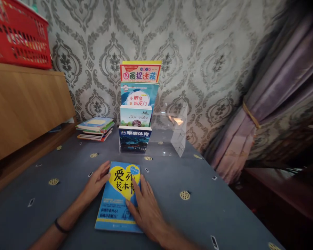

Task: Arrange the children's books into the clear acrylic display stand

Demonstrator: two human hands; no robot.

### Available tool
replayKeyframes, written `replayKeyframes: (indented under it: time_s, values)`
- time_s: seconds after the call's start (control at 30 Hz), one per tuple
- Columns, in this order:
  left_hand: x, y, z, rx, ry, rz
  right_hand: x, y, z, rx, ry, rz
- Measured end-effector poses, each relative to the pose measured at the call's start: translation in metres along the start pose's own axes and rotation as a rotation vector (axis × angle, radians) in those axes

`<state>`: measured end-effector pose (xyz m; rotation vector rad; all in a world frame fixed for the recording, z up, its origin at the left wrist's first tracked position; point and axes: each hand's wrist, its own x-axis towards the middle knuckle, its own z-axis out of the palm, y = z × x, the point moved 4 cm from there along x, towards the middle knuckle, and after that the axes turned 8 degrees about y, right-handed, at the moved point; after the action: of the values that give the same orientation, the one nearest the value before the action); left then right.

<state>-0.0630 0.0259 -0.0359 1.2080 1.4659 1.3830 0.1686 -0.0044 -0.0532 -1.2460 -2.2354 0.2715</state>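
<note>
A blue book [114, 205] with a yellow heart on its cover lies flat on the table, slightly slanted. Along its upper left edge rests my left hand [97, 180], fingers stretched out and thumb at the cover's edge. Lying over the book's right side is my right hand [147, 205], open, with its fingers extended and the thumb and index finger on the cover. Beyond the book stands a clear acrylic book rack [179, 139]. Its left column holds a dark blue book [134, 140], a white-and-green book [135, 117], a teal book [139, 93] and a red-and-yellow book [141, 72], one behind another.
A pile of books [95, 128] lies left of the rack. Further left, a wooden cabinet [28, 104] carries a red plastic basket [21, 34]. The table wears a blue-grey cloth [169, 218] with a pineapple pattern. A tied purple curtain [250, 114] hangs at the right.
</note>
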Motion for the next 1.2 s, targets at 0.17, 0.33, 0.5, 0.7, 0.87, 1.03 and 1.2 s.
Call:
replayKeyframes:
  time_s: [0.17, 0.33, 0.5, 0.7, 0.87, 1.03, 1.2]
  values:
    - [-0.005, 0.004, 0.005, -0.309, -0.063, -0.393, -0.003, 0.011, 0.001, 0.15, -0.068, 0.036]
    - [-0.002, 0.021, 0.008, -0.351, -0.224, -0.457, 0.008, 0.032, -0.006, 0.423, -0.009, 0.155]
    - [0.012, 0.041, 0.012, -0.364, -0.228, -0.375, 0.038, 0.041, -0.02, 0.896, -0.101, 0.352]
    - [0.018, 0.058, 0.016, -0.315, -0.244, -0.249, 0.056, 0.028, -0.038, 1.152, -0.253, 0.454]
    - [0.005, 0.05, 0.016, -0.178, -0.38, -0.311, 0.057, 0.028, -0.038, 1.183, -0.213, 0.395]
    - [0.023, 0.055, 0.017, -0.099, -0.369, -0.186, 0.078, 0.037, -0.049, 1.101, -0.151, 0.281]
    - [0.058, 0.07, 0.028, -0.109, -0.312, 0.075, 0.115, 0.051, -0.065, 0.97, -0.041, 0.151]
